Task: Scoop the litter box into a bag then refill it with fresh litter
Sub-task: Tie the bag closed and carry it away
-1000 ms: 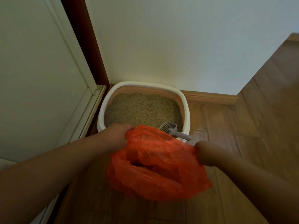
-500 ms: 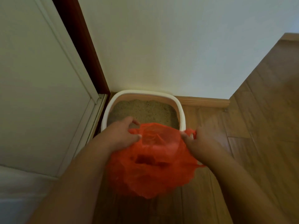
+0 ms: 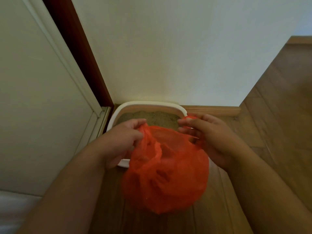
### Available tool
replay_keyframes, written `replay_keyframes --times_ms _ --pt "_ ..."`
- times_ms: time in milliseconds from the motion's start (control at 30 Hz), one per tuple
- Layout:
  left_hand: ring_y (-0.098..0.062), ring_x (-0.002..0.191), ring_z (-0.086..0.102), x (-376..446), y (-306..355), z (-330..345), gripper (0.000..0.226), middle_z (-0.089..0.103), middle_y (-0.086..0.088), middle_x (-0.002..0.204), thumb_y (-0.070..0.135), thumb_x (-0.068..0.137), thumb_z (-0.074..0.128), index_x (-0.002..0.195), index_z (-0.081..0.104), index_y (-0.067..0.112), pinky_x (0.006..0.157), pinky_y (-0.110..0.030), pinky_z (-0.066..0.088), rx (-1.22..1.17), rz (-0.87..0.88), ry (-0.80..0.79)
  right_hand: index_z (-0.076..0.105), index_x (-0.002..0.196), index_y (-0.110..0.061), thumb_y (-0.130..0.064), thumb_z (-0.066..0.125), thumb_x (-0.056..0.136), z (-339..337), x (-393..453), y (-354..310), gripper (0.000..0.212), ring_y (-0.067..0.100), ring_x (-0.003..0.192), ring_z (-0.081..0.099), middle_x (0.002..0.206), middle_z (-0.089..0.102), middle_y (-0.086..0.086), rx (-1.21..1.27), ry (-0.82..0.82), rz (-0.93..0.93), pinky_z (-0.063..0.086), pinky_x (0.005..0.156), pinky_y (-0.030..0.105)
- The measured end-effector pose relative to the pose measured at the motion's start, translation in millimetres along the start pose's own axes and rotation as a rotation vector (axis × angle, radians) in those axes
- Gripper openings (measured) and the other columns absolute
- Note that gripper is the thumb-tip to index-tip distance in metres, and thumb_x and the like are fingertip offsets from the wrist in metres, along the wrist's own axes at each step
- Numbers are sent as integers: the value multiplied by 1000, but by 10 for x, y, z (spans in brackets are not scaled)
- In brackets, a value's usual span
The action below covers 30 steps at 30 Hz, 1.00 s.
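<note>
An orange plastic bag (image 3: 165,173) hangs bulging in front of the litter box (image 3: 148,104), a white-rimmed tray with sandy litter (image 3: 152,118) set in the wall corner. My left hand (image 3: 125,141) pinches the bag's left top edge. My right hand (image 3: 209,134) grips the right handle, with orange plastic showing between its fingers. The bag and my hands hide the near half of the box. The scoop is hidden.
A white door (image 3: 38,98) with a dark red frame (image 3: 79,53) stands at the left. A white wall (image 3: 177,48) with a wooden baseboard (image 3: 212,110) runs behind the box. Wooden floor (image 3: 278,115) spreads to the right.
The bag's mouth, wide a second ago, has been drawn together as both hands rose and gathered its top edges. The grey scoop seen on the box rim has gone out of sight.
</note>
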<state>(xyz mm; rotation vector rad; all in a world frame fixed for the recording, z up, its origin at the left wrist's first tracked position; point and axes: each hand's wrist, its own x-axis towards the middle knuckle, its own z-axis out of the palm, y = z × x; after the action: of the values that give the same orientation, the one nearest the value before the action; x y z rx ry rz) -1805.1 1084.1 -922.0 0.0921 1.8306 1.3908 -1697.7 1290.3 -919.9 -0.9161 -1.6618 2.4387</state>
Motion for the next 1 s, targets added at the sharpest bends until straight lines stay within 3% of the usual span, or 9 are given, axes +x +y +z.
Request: replay_keyframes --times_ms 167,267,367,500,600,733,800,900,1000 --pt "-28 103 75 25 9 -2 79 54 -2 142 -23 88 51 151 43 25 58 -36 63 -159 21 20 56 135 -10 23 33 75 43 -2 -10 72 17 118 61 124 73 -2 -13 -42 -109 45 77 26" --pt "-29 98 75 40 18 1 55 65 -7 132 -15 92 55 136 56 19 50 -29 60 -285 43 54 51 140 -19 31 34 80 40 -8 -22 80 11 123 60 127 71 -9 -131 -63 -207 53 81 27" --pt "-20 79 74 51 56 -3 28 75 -18 109 -4 96 52 118 67 6 57 -27 61 -311 83 128 63 127 -22 17 50 91 30 -8 -3 55 10 111 69 113 76 -8 -292 0 -293 60 90 38" --pt "-22 86 72 48 77 6 51 76 -19 106 -20 79 36 112 71 -1 70 -31 57 -332 202 127 79 97 -31 -22 66 96 30 -19 21 16 12 89 73 91 78 -9 -559 127 -325 61 83 42" --pt "-16 100 74 56 75 56 52 77 -9 108 -24 80 57 119 69 9 71 -24 60 -206 286 99 81 83 -32 -38 67 94 32 18 29 19 4 95 62 101 67 -12 -646 207 -347 51 79 28" --pt "-12 102 74 110 16 87 31 79 4 101 25 77 85 107 77 25 86 -30 57 8 354 208 77 95 -13 -31 52 103 45 53 27 32 10 84 60 101 70 -10 -459 258 -350 48 77 29" --pt "-13 91 74 80 50 135 21 78 6 90 46 83 75 95 80 29 82 -31 58 80 406 264 68 97 -14 -32 43 106 94 17 8 31 21 69 61 99 78 -1 -259 141 -254 52 69 33" --pt "-15 64 59 53 103 221 48 64 0 70 63 90 55 90 76 20 56 -21 52 101 458 341 52 80 -17 -32 39 105 194 -45 -61 32 33 60 65 85 73 28 183 -34 2 54 50 32" --pt "-25 65 63 46 141 231 49 75 2 77 72 92 46 110 71 35 64 -36 55 -98 381 228 48 84 -15 -34 39 103 190 -49 -62 28 30 40 52 46 45 15 140 -112 41 49 49 33"
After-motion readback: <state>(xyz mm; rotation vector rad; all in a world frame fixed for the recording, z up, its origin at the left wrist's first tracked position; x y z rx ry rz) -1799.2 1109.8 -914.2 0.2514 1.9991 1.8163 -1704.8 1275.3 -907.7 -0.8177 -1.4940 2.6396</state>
